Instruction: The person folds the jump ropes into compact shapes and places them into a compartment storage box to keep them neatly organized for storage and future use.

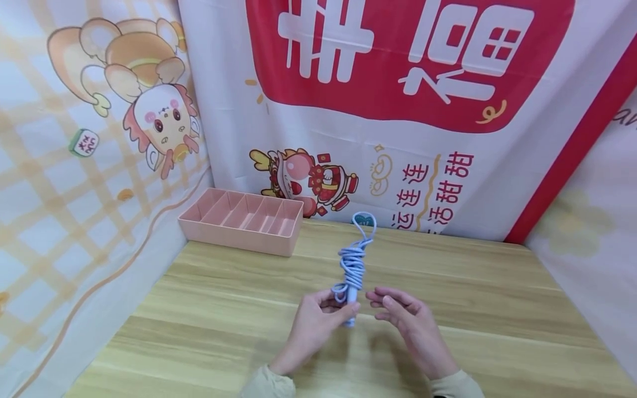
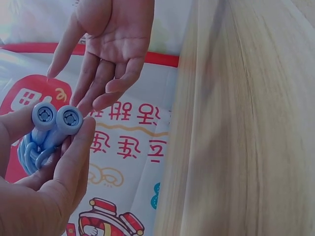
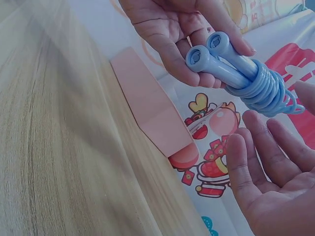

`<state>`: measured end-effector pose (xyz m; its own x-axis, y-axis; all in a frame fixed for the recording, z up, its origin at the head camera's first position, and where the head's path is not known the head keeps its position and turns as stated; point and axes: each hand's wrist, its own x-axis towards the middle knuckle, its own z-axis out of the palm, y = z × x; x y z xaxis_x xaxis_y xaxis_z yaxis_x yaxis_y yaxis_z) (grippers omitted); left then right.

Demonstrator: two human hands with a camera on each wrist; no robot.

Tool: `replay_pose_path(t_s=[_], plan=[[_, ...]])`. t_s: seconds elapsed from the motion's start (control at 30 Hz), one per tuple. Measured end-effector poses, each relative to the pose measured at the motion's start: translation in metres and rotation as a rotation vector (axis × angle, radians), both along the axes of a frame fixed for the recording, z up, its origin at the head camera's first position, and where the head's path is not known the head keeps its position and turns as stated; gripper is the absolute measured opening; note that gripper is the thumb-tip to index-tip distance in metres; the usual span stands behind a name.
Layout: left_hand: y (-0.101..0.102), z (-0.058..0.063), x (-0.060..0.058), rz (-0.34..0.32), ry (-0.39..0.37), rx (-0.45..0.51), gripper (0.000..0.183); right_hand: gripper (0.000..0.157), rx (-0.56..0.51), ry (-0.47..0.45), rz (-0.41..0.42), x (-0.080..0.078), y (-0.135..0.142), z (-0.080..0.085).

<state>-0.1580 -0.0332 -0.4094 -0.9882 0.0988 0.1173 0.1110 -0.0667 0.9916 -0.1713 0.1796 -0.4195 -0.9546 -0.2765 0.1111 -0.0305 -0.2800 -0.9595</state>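
A light blue jump rope [image 1: 353, 268] is bundled up, its cord wound round the two handles and a loop sticking out at the far end. My left hand [image 1: 318, 323] grips it by the handles, thumb on one side and fingers on the other. In the left wrist view both round handle ends [image 2: 70, 119] face the camera, side by side. Just right of the rope is my right hand [image 1: 410, 326], palm turned toward it, fingers loosely bent and apart from it. The right wrist view shows the wound cord [image 3: 263, 88] near the right fingertips [image 3: 252, 118].
A pink divided box [image 1: 239, 241] with several compartments stands at the table's back left. The wood-grain table [image 1: 473, 287] meets a printed cloth [image 1: 323, 121] behind and hanging cloths at both sides.
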Motion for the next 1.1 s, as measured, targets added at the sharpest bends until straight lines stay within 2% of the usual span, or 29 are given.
replay_pose_path(t_s=[0.3, 0.57, 0.77, 0.97, 1.1], plan=[[-0.005, 0.007, -0.002, 0.083, -0.045, 0.023, 0.037, 0.038, -0.007, -0.003, -0.017, -0.003, 0.001, 0.0], [-0.015, 0.018, -0.002, 0.104, -0.044, 0.062, 0.035, 0.032, -0.029, -0.001, -0.032, -0.001, 0.005, 0.001], [-0.031, 0.019, -0.01, 0.119, -0.043, 0.047, 0.037, 0.032, -0.054, 0.025, -0.033, -0.001, 0.013, 0.004], [-0.052, 0.021, -0.018, 0.189, -0.036, -0.005, 0.036, 0.028, -0.07, 0.043, -0.031, -0.001, 0.024, 0.005], [-0.064, 0.022, -0.023, 0.213, -0.044, -0.029, 0.036, 0.029, -0.067, 0.063, -0.028, -0.001, 0.031, 0.006]])
